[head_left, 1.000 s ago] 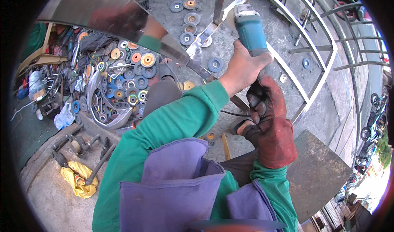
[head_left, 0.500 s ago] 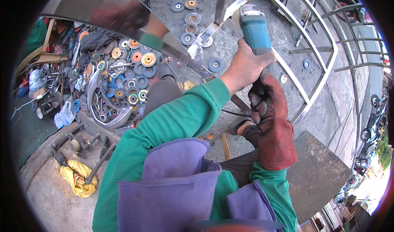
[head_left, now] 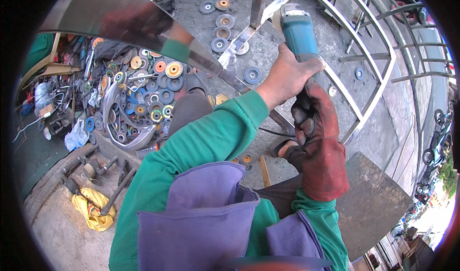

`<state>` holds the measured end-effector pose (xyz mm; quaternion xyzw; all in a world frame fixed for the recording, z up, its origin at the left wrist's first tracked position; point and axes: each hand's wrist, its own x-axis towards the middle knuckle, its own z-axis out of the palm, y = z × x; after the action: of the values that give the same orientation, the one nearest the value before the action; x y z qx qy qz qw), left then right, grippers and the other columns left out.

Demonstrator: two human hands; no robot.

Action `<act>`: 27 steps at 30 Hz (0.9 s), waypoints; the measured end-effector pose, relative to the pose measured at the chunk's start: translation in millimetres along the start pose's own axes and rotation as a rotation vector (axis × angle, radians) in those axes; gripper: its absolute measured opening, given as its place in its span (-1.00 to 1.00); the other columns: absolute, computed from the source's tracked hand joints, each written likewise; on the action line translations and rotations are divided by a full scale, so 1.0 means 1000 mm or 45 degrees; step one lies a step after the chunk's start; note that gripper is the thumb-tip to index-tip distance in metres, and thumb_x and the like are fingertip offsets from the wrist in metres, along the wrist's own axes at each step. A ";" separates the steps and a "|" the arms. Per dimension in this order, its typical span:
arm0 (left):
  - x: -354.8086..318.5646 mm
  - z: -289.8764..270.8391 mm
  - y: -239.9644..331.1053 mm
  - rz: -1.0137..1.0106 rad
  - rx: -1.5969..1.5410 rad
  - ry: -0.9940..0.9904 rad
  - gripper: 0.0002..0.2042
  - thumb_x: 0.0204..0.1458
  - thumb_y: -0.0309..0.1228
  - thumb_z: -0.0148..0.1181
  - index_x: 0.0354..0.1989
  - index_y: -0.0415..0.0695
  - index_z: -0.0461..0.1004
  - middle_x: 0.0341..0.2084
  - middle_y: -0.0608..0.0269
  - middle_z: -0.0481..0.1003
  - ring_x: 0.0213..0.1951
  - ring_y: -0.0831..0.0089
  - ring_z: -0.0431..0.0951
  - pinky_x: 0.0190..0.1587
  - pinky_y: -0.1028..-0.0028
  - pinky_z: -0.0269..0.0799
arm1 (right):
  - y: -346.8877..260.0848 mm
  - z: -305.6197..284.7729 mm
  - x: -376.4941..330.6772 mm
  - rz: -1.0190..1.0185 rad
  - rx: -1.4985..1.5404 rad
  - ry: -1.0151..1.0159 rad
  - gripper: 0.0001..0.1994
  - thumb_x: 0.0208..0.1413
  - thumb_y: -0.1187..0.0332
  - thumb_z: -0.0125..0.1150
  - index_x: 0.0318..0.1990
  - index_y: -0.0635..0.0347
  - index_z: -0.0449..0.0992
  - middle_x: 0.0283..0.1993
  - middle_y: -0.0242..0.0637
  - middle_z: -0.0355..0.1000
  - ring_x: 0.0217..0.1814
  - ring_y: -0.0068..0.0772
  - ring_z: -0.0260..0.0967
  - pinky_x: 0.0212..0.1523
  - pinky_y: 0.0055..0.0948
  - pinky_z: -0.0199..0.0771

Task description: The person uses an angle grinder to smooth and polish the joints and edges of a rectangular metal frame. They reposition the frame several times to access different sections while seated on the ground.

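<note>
My bare left hand grips the body of a teal angle grinder, whose head points away toward a polished steel frame. My right hand, in a worn red leather glove, holds the rear end of the same grinder just below the left hand. The grinder's disc sits at a flat steel bar of the frame. Both sleeves are green. A curved shiny steel sheet arcs across the upper left, mirroring my arm.
Several grinding and flap discs lie heaped on the ground at left, with more discs near the frame. Pipe tools and a yellow rag lie at lower left. A dark plate sits at lower right. Purple cloth hangs below my chin.
The grinder and both hands have shifted slightly up and to the right along the steel bar; the grip is unchanged.
</note>
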<state>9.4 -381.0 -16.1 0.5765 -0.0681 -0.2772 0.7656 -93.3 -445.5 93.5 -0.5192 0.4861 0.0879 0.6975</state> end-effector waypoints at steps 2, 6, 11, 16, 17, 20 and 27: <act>0.001 -0.003 0.003 -0.045 -0.034 -0.023 -0.48 0.15 -0.21 0.49 0.10 -0.30 0.42 -0.11 0.22 0.57 -0.09 0.48 0.58 -0.01 0.41 0.56 | -0.003 0.002 -0.003 0.013 -0.001 -0.008 -0.49 0.09 -0.21 0.36 -0.19 0.10 0.55 -0.48 -0.38 0.37 -0.68 -0.54 0.18 -0.71 -0.46 0.12; -0.003 -0.002 0.005 -0.048 -0.092 0.014 -0.44 0.15 -0.20 0.50 0.14 -0.31 0.38 -0.10 0.22 0.55 -0.07 0.48 0.57 0.00 0.41 0.56 | -0.012 0.004 -0.008 0.031 -0.007 -0.022 -0.48 0.09 -0.21 0.36 -0.18 0.11 0.55 -0.48 -0.38 0.37 -0.68 -0.54 0.19 -0.71 -0.46 0.13; -0.002 -0.002 0.004 -0.031 -0.045 -0.002 -0.48 0.16 -0.22 0.49 0.11 -0.28 0.39 -0.13 0.22 0.55 -0.09 0.48 0.57 -0.02 0.41 0.56 | -0.010 0.009 -0.007 0.043 -0.015 0.025 -0.49 0.09 -0.21 0.36 -0.20 0.10 0.55 -0.48 -0.38 0.36 -0.70 -0.54 0.17 -0.72 -0.46 0.13; -0.003 -0.003 0.003 -0.040 -0.087 0.003 -0.52 0.16 -0.21 0.49 0.06 -0.26 0.42 -0.14 0.23 0.55 -0.10 0.48 0.58 -0.01 0.41 0.56 | -0.006 0.014 -0.007 -0.041 -0.044 0.075 -0.50 0.08 -0.21 0.37 -0.23 0.07 0.53 -0.49 -0.38 0.36 -0.70 -0.54 0.16 -0.72 -0.46 0.12; -0.004 -0.004 0.004 -0.054 -0.091 -0.005 -0.52 0.16 -0.21 0.49 0.06 -0.26 0.43 -0.14 0.23 0.55 -0.09 0.48 0.58 -0.01 0.41 0.56 | -0.009 0.012 -0.008 0.012 -0.028 0.058 -0.50 0.09 -0.22 0.37 -0.23 0.06 0.53 -0.49 -0.38 0.36 -0.70 -0.54 0.16 -0.71 -0.47 0.11; -0.004 -0.003 0.005 -0.024 -0.092 0.004 -0.53 0.16 -0.21 0.49 0.05 -0.26 0.43 -0.15 0.23 0.55 -0.10 0.47 0.58 -0.01 0.41 0.56 | -0.019 0.011 -0.010 0.126 -0.005 0.023 -0.50 0.09 -0.22 0.37 -0.24 0.05 0.53 -0.50 -0.38 0.35 -0.69 -0.55 0.16 -0.70 -0.48 0.10; -0.001 0.002 0.009 -0.043 -0.124 0.086 -0.52 0.15 -0.21 0.48 0.03 -0.31 0.45 -0.19 0.23 0.55 -0.11 0.46 0.58 -0.05 0.41 0.56 | -0.008 0.004 -0.005 -0.041 -0.078 0.008 -0.50 0.14 -0.25 0.33 -0.21 0.02 0.56 -0.43 -0.45 0.36 -0.60 -0.62 0.15 -0.60 -0.52 0.10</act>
<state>11.1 -380.7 -7.4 0.5488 -0.0190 -0.2737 0.7897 -88.9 -443.5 102.4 -0.5483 0.4769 0.0899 0.6810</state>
